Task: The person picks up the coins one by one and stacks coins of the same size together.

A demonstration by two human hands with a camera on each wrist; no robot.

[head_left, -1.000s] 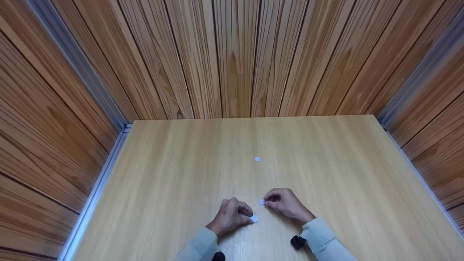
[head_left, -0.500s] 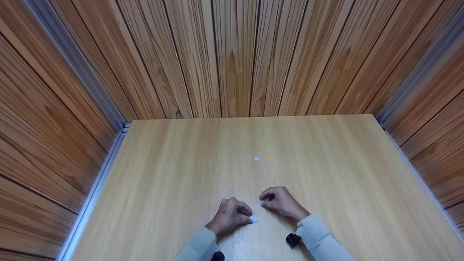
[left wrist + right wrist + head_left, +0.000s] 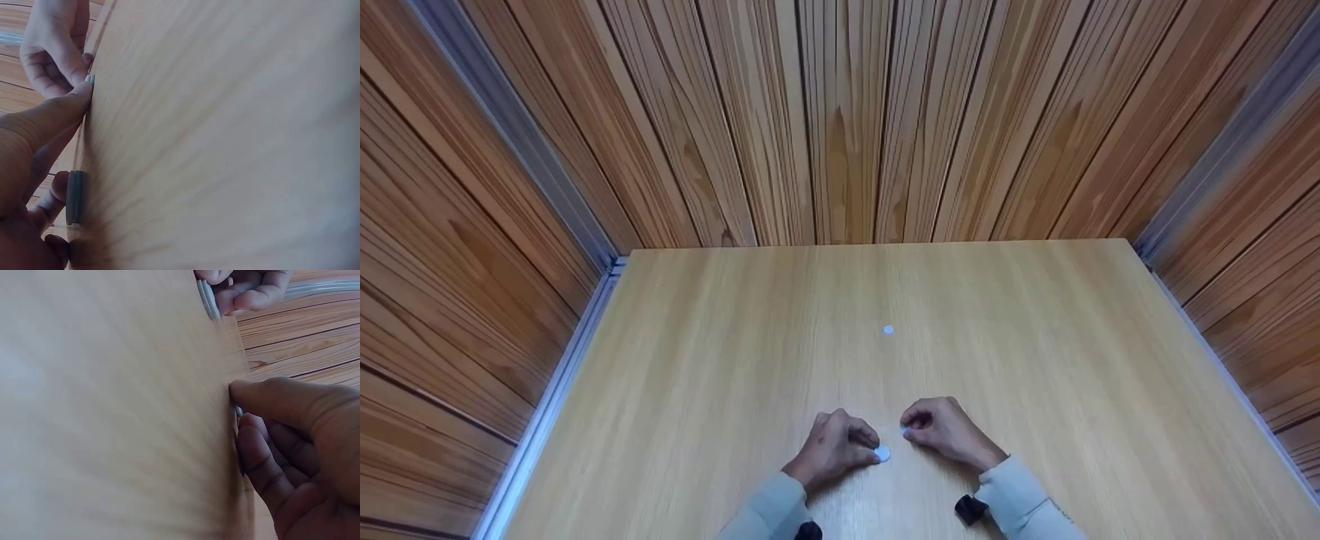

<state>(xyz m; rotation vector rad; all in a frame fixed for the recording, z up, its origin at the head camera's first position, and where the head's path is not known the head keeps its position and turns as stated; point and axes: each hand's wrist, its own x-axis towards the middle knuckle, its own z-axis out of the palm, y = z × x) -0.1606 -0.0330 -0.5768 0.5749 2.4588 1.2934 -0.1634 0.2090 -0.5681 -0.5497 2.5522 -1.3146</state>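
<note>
My left hand (image 3: 832, 450) rests low over the table and holds a white round disc (image 3: 883, 453) at the fingertips. Seen edge-on in the left wrist view, that disc (image 3: 76, 197) is thick and grooved, like two layers, and stands in shadow. To its right, my right hand (image 3: 952, 431) pinches a smaller white disc (image 3: 904, 430) between thumb and forefinger; in the right wrist view only a sliver of this small disc (image 3: 239, 409) shows between the fingertips. Both hands stay right at the tabletop, a short gap apart.
Farther back on the wooden table (image 3: 720, 337) lies another small white disc (image 3: 889, 330). Wood-plank walls (image 3: 840, 120) close off the back and both sides, with a grey metal rail (image 3: 547, 405) along the left edge. Black wrist cameras (image 3: 971, 510) sit at the cuffs.
My right hand has drawn slightly back toward me with the small disc, which is now more covered by the fingers. My left hand and its disc stay about where they were.
</note>
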